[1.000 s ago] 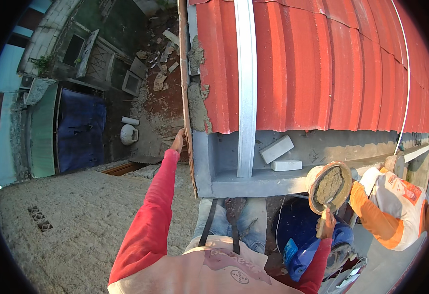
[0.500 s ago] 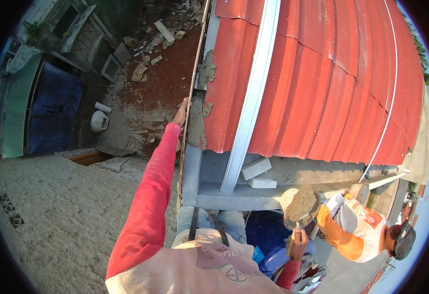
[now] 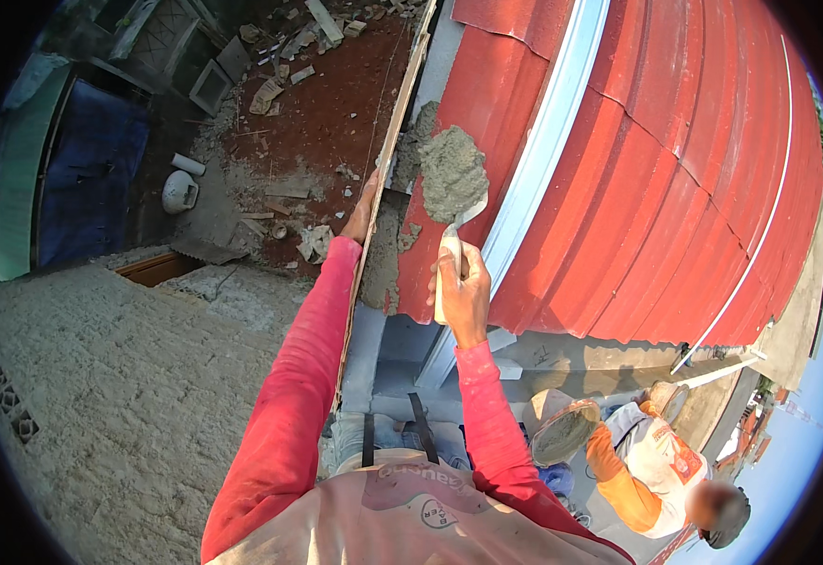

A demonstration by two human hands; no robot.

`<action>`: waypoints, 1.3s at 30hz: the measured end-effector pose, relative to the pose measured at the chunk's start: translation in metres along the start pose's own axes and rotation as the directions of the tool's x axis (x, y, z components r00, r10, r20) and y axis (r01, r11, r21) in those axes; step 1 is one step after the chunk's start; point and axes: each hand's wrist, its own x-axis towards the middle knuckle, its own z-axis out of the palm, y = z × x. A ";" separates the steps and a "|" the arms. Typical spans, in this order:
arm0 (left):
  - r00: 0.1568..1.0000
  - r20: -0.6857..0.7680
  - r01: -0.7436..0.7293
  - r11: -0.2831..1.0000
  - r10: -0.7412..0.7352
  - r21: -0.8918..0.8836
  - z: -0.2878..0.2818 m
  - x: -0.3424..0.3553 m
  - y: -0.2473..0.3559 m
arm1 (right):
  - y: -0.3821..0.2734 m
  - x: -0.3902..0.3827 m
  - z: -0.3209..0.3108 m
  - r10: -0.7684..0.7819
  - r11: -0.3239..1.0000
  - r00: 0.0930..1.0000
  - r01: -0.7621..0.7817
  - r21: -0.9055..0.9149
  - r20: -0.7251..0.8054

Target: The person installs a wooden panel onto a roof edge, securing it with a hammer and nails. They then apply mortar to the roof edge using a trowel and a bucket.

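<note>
head | right hand [image 3: 463, 294] grips trowel [image 3: 451, 247] | mortar [image 3: 453, 174] above hand

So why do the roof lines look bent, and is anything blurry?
Head view: the fisheye lens curves the red roof and its white strip toward the dark rim; warm sunlight falls on the right hand with the trowel; the person below has a blurred face.

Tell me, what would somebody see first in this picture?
First, the big red corrugated metal roof filling the upper right. At its left edge, the right hand lifts a white-handled trowel heaped with grey mortar, while the left hand grips a long wooden board. Far below lies reddish ground littered with rubble.
</note>
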 end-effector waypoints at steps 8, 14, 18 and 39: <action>1.000 0.018 0.023 1.000 -0.023 -0.013 -0.011 0.000 -0.008 | -0.001 0.037 0.041 -0.578 0.762 0.783 0.417 -0.495 -0.230; 0.999 0.007 0.031 0.999 -0.031 0.037 -0.012 0.005 -0.022 | -0.001 0.070 -0.003 0.105 0.986 0.990 -0.092 -0.137 0.090; 0.998 0.045 0.028 0.998 -0.031 0.064 -0.008 0.001 -0.015 | 0.015 0.071 -0.004 0.191 0.948 0.972 -0.146 -0.284 0.138; 0.998 0.040 -0.058 0.995 0.055 0.077 -0.012 0.006 -0.020 | 0.041 0.075 0.042 -0.134 0.865 0.991 0.121 -0.487 0.008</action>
